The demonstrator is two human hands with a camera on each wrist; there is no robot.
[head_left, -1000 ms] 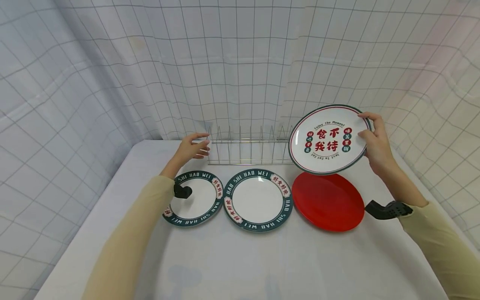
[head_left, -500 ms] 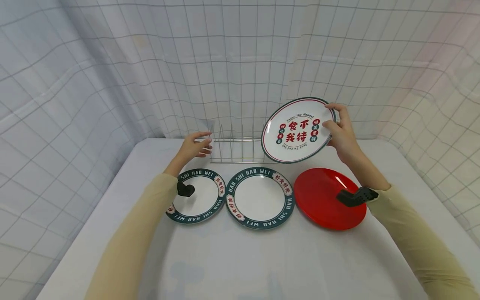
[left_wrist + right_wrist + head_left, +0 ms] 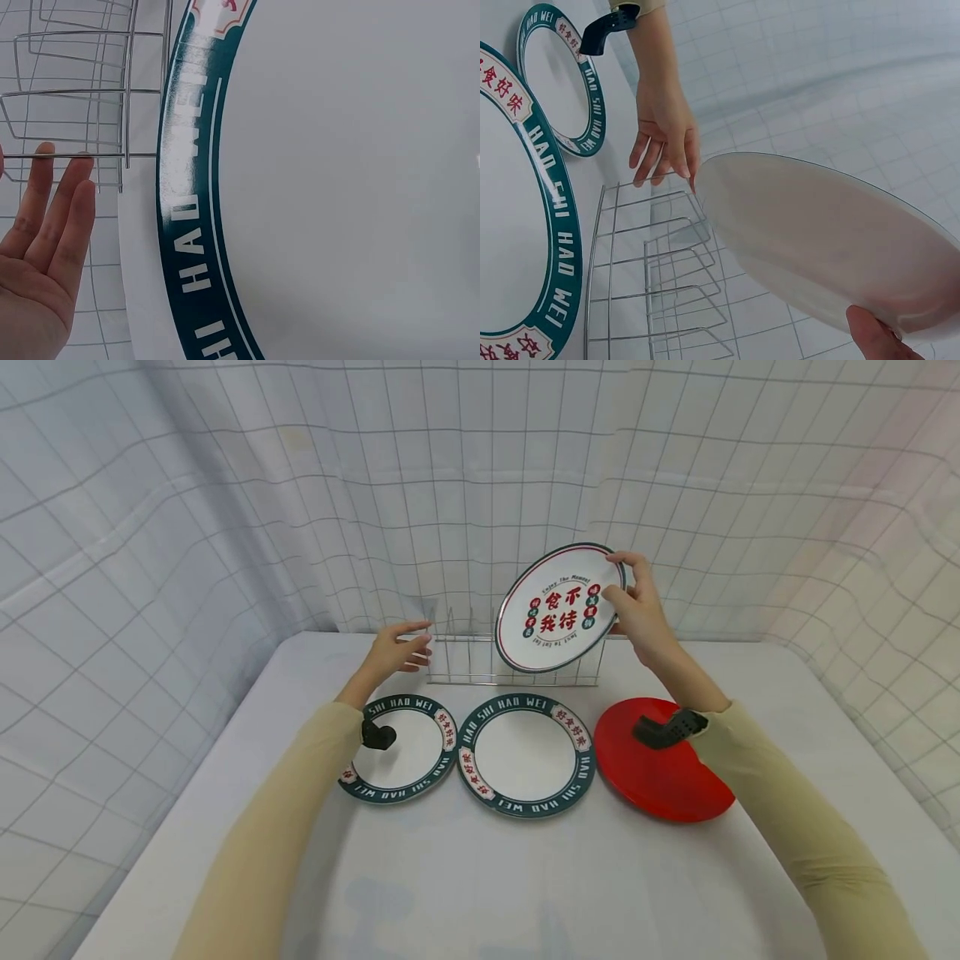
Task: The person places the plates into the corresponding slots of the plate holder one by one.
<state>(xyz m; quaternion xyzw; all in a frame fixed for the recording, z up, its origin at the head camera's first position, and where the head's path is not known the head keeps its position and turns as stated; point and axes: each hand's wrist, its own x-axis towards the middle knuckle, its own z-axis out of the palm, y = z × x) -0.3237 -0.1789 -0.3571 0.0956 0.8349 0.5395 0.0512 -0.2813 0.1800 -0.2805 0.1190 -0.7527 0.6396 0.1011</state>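
My right hand (image 3: 637, 606) pinches the right edge of an oval white plate (image 3: 558, 610) with red lettering and a dark green rim. Tilted, the plate hangs over the right part of a wire dish rack (image 3: 468, 662). In the right wrist view, the pale back of this plate (image 3: 825, 232) shows, with a thumb at its edge. My left hand (image 3: 393, 652) holds the rack's left end. The left wrist view has several fingers (image 3: 71, 217) of it at the end wire; its thumb is mostly out of that view.
In front of the rack lie two round green-rimmed plates, left (image 3: 397, 747) and middle (image 3: 525, 752), and a red plate (image 3: 660, 768) on the right, partly under my right forearm. A white checked curtain (image 3: 480, 485) surrounds the white table (image 3: 480, 885) at the back and sides.
My right hand has carried the oval plate leftward from above the red plate to over the rack, and a little higher. My left hand has stayed at the rack's left end.
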